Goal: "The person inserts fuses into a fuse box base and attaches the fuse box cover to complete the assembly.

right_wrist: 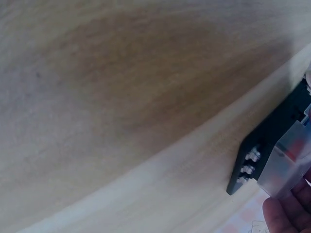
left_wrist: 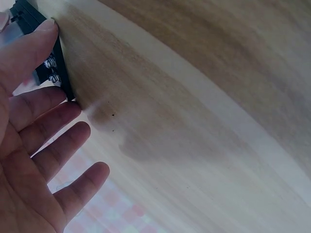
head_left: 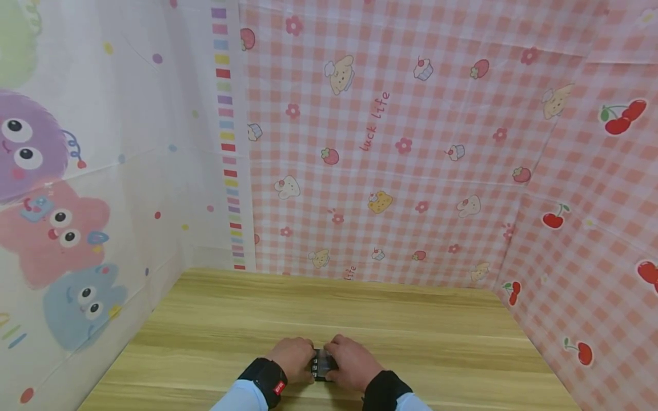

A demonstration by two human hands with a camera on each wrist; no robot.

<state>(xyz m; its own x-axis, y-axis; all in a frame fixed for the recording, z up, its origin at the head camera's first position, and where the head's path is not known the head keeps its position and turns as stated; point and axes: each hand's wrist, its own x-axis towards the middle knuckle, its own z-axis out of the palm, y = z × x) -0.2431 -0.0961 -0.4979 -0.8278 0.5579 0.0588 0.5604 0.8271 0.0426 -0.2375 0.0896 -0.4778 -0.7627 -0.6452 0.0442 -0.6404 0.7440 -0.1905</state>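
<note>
Low in the head view, both hands are at a small black block [head_left: 322,365] on the wooden table. It has a black base [right_wrist: 265,131], a clear plastic cover [right_wrist: 284,162] and several silvery metal screws [right_wrist: 248,169] at one end; its exact kind is unclear. My left hand [head_left: 294,358] pinches the left side between thumb and index finger, while the other fingers [left_wrist: 68,148] spread apart. On the right side, my right hand [head_left: 353,362] holds the block, with fingertips [right_wrist: 278,216] against the clear cover. Most of the right hand is outside its wrist view.
The wood-grain table [head_left: 329,308] extends ahead and to both sides of the hands. Behind it hangs a pink checked cloth [head_left: 380,171], with a cherry-print cloth [head_left: 591,285] on the right and a white cartoon cloth [head_left: 149,171] on the left.
</note>
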